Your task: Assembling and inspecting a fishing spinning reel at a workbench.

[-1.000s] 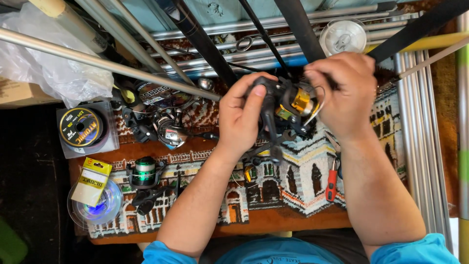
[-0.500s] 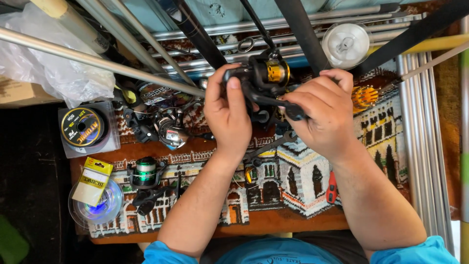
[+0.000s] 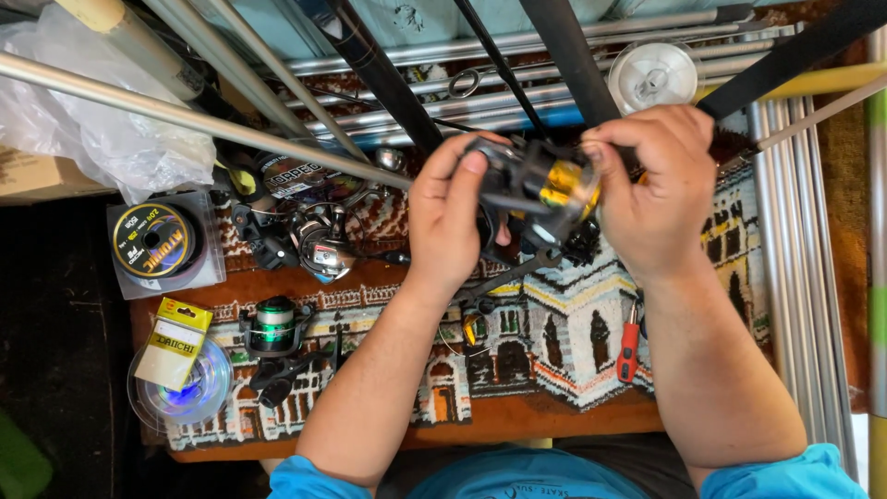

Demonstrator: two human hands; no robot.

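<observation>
Black-and-gold spinning reel (image 3: pixel 540 189) held above the table (image 3: pixel 554 420), between both hands; left hand (image 3: pixel 453 217) clamped on its body, right hand (image 3: pixel 651 189) closed on the spool side; judged rigid, moderately heavy; protruding bail likely delicate; hold by body.

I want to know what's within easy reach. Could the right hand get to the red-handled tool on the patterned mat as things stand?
Probably yes: the red-handled tool lies uncovered on the mat beside the right forearm, but the right hand now grips the fishing reel.
</observation>
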